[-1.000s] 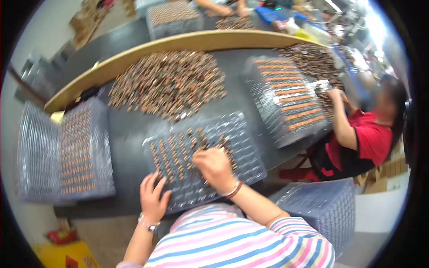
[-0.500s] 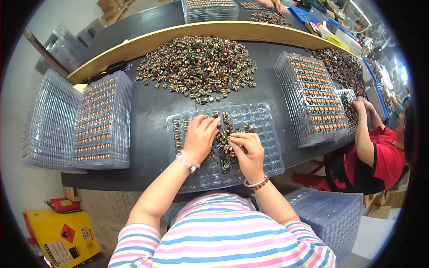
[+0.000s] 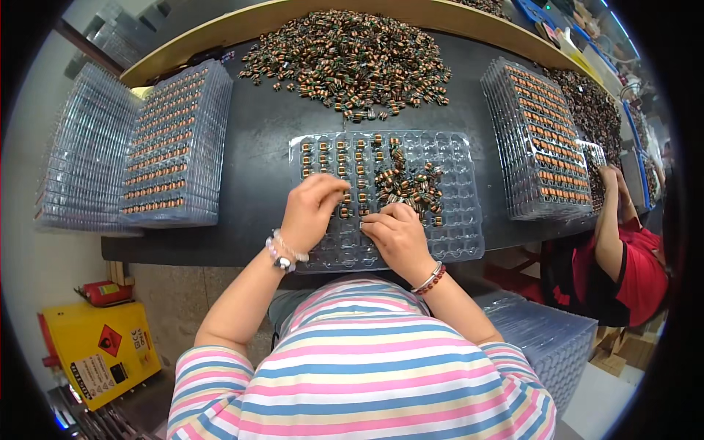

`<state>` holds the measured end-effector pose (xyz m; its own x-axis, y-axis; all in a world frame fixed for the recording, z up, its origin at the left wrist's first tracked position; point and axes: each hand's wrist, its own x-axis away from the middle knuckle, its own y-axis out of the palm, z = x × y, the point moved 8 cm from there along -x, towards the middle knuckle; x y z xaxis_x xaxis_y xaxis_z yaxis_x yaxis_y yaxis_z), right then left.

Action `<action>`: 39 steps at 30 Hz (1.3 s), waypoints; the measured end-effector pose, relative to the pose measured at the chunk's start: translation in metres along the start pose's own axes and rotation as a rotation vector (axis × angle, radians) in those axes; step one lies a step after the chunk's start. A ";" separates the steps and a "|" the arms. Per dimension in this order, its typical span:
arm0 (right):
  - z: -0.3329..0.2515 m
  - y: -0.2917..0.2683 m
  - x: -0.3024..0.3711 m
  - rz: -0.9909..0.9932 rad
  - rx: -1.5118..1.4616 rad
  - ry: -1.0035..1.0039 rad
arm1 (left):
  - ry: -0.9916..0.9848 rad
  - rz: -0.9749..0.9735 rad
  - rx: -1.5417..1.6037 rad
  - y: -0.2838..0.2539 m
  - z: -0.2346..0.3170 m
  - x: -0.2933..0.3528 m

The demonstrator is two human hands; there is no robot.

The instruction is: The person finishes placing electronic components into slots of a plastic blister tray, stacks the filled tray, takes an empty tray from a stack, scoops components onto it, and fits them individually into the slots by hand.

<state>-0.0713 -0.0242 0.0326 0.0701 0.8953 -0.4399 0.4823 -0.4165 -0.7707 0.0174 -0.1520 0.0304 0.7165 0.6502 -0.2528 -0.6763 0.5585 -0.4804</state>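
Note:
In front of me lies a clear plastic tray (image 3: 462,238) with rows of pockets. Small copper-wound coils (image 3: 323,159) sit upright in its left columns, and a loose heap of coils (image 3: 414,187) covers part of its middle. My left hand (image 3: 312,207) is over the tray's left half, thumb and fingers pinched beside the seated coils. Lower and to the right, my right hand (image 3: 400,238) has its fingertips pressed together at a pocket just below the heap. Whatever either pinch holds is hidden by the fingers.
A large pile of coils (image 3: 352,62) lies beyond the tray, before a wooden rail (image 3: 242,24). Stacks of filled trays stand left (image 3: 165,147) and right (image 3: 543,139), with empty trays (image 3: 84,154) far left. A co-worker in red (image 3: 623,271) works at the right.
My view has shifted, so the tray and pile appear higher. My left hand has drawn back from the upper columns, uncovering seated coils; my right hand has moved off the heap to its lower left.

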 end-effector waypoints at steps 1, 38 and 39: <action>0.002 0.001 0.002 -0.029 -0.012 0.009 | -0.054 -0.020 -0.035 -0.002 0.007 0.007; 0.013 0.000 -0.030 -0.050 0.211 0.089 | 0.226 0.000 -0.731 0.027 0.020 0.009; 0.015 -0.003 -0.036 -0.005 0.218 0.087 | 0.226 0.002 -0.733 0.025 0.017 0.008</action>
<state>-0.0884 -0.0582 0.0434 0.1480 0.9037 -0.4017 0.2835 -0.4279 -0.8582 0.0036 -0.1241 0.0307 0.7864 0.4859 -0.3815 -0.4472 0.0217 -0.8942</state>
